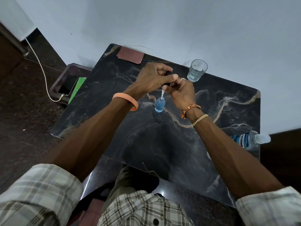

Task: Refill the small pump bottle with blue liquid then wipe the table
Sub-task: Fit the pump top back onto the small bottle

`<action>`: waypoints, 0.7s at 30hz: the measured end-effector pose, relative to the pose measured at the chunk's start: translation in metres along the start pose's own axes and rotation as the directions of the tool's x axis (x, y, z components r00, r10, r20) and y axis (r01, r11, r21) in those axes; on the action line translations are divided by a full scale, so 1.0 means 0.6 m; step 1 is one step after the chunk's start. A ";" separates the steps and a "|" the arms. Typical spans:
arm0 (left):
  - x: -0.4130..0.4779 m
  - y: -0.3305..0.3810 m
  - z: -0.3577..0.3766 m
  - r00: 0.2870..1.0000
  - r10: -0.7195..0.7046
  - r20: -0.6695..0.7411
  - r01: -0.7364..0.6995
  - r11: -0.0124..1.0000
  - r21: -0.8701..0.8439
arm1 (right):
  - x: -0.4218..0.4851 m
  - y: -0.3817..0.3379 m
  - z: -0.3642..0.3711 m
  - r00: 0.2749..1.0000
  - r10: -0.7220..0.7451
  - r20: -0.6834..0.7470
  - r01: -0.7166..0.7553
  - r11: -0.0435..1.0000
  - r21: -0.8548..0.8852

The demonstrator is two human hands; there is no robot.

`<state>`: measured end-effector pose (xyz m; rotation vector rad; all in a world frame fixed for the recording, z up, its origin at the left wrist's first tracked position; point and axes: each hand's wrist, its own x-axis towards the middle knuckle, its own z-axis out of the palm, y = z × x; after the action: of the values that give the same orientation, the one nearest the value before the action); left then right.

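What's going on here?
A person grips the black pump head with the left hand and right hand above the small bottle, which stands on the table holding blue liquid. The pump's tube dips into the bottle's neck; the head is not seated. A cloth lies at the far edge, untouched.

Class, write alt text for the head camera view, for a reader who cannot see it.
The left hand and right hand hold a black pump head over a small bottle of blue liquid, its white tube at the bottle's mouth. The bottle stands on a dark marble table, with a glass behind and a mouthwash bottle at the right edge.
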<state>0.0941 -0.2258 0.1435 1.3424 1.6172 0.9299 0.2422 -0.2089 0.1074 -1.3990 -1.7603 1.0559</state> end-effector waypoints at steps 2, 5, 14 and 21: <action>0.005 -0.006 0.002 1.000 0.004 0.003 -0.004 1.000 0.006 | 0.002 0.003 0.003 1.000 0.006 0.003 -0.006 1.000 -0.009; 0.010 -0.016 0.006 1.000 0.016 0.008 -0.016 0.999 0.033 | 0.004 0.007 0.008 0.999 0.041 0.005 -0.041 0.999 -0.025; 0.015 -0.046 0.025 0.999 -0.013 0.051 0.010 0.998 0.064 | 0.001 0.039 0.024 0.992 0.129 -0.003 -0.129 0.991 -0.044; 0.018 -0.052 0.031 0.999 -0.027 0.032 0.026 0.999 0.033 | 0.005 0.048 0.029 0.991 0.133 -0.013 -0.134 0.989 -0.063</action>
<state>0.0983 -0.2193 0.1066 1.3486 1.6282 0.8650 0.2398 -0.2064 0.0739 -1.5773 -1.7276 1.0697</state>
